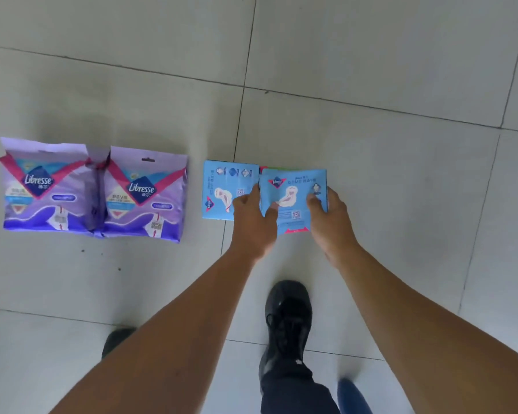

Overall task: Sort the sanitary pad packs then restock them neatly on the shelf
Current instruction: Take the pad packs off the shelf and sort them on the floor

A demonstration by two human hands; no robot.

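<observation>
A person stands over a pale tiled floor (371, 70), both bare arms reaching down to a blue Libresse pad pack (293, 194) that serves as the landmark here. The left hand (253, 222) holds its left edge, thumb curled over the printed face and fingers clamped behind; the right hand (331, 219) pinches its right edge the same way, thumb on the front. A red strip shows along the pack's bottom edge, and slivers of red and green peek out just behind its top edge; what they belong to cannot be told.

Just left of the held pack, and partly behind the left hand, a second blue pad pack (222, 189) lies flat on the floor. Further left, well apart from the blue ones, two purple Libresse packs sit touching side by side: the nearer purple pack (145, 194) and the far-left purple pack (47, 186), both face up with logos readable.

Below the held pack, a black laced shoe (287, 318) stands on the tiles, and another dark shoe (117, 339) shows lower left, partly hidden by the left forearm.
</observation>
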